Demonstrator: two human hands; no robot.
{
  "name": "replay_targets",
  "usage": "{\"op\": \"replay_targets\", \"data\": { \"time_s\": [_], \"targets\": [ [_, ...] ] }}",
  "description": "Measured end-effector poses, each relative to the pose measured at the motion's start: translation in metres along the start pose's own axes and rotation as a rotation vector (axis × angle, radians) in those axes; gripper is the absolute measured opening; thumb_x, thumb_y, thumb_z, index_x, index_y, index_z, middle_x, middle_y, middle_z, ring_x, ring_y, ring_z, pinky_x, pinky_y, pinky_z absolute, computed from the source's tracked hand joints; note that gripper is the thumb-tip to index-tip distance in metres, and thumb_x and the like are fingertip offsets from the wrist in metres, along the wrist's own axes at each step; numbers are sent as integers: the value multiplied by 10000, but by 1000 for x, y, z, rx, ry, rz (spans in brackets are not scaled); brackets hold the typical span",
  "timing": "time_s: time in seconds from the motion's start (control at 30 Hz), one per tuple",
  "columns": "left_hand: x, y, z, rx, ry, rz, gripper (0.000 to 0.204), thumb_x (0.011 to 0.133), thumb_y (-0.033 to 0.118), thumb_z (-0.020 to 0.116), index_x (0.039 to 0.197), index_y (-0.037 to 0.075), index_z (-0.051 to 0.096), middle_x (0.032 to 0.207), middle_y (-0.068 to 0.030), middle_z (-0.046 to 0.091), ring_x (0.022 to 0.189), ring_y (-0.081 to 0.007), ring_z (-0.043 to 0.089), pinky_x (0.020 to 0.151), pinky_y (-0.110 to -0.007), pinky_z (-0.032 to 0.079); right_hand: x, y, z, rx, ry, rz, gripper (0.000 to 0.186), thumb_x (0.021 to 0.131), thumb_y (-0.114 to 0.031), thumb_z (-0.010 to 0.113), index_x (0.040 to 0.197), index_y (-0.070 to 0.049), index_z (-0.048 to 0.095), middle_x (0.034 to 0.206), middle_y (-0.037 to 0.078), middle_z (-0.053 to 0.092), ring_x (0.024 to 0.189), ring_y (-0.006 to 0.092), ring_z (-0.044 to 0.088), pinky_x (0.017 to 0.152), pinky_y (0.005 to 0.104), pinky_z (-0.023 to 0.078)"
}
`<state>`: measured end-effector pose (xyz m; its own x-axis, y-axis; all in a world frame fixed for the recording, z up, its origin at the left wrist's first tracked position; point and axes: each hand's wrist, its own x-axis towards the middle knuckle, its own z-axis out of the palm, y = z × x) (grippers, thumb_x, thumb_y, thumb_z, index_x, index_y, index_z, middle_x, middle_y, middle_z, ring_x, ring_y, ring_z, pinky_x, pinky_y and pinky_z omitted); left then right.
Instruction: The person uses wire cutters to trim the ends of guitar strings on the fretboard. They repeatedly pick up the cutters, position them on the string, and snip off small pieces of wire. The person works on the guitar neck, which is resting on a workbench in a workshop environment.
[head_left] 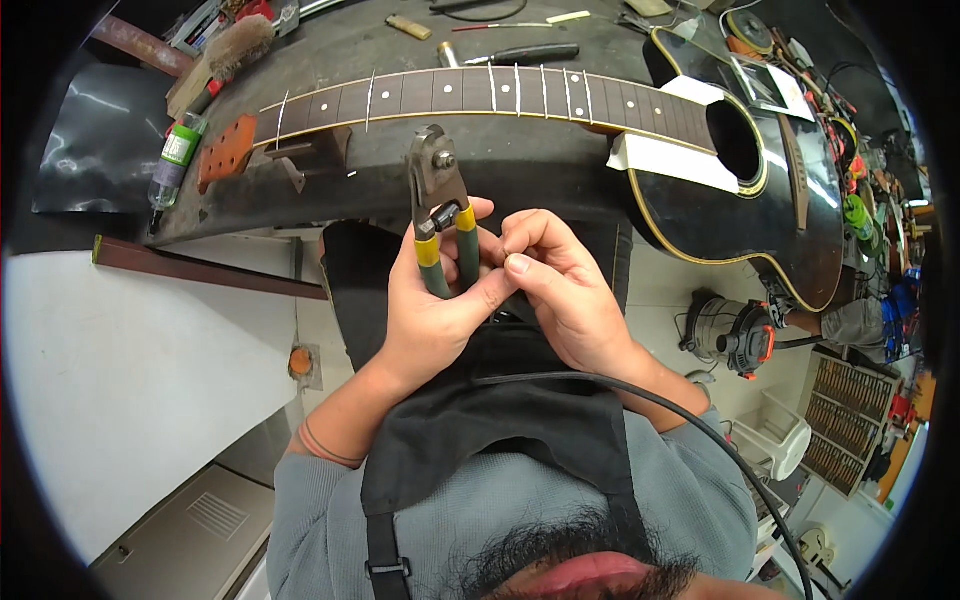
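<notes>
My left hand (420,320) is wrapped round a pair of cutting pliers (438,175) with green and yellow handles, jaws pointing up. Its thumb tip meets my right hand (575,300), whose thumb and forefinger are pinched together. Whatever lies in that pinch is too small to make out. Beyond both hands, a black acoustic guitar (680,215) lies across the workbench. Several bright fret wires cross its dark fingerboard (420,95), some reaching past the edges. White tape (665,160) covers the body beside the fingerboard, and the orange-brown headstock (228,152) is at the left.
A dark support (315,155) stands under the neck. Behind it lies a hammer (520,54) with a black handle. A bottle (176,160) and a brush (240,48) are at the left. A vacuum cleaner (728,330) stands on the floor at right; a black cable (640,388) crosses my apron.
</notes>
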<state>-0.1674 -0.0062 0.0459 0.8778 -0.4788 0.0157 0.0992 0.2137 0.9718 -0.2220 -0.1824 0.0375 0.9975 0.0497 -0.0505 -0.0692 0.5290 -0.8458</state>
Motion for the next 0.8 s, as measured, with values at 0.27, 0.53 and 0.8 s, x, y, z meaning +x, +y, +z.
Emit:
{"op": "replay_targets", "data": {
  "time_s": [0.27,0.53,0.8],
  "targets": [
    [19,33,-3,-320,-60,-272,725,908,44,857,1496,-12,435,933,-88,716,706,-108,622,571,-256,432,1,-24,-18,-597,-208,-337,723,954,-87,787,1603,-28,475,1344,120,568,1187,221,607,1030,386,514],
    [15,39,-10,-427,-123,-356,719,905,45,843,1492,-1,432,925,-90,710,651,-95,578,555,-256,426,3,-25,-19,-672,-259,-370,748,886,-84,860,1559,-30,538,1336,116,577,1111,206,614,973,365,538],
    [20,44,-21,-432,-238,-398,700,915,57,836,1488,-7,440,896,-87,675,624,-97,550,552,-266,430,10,-30,-8,-722,-253,-424,698,837,-104,895,1466,-17,604,1240,126,609,1025,204,630,919,359,543]
  ]
}}
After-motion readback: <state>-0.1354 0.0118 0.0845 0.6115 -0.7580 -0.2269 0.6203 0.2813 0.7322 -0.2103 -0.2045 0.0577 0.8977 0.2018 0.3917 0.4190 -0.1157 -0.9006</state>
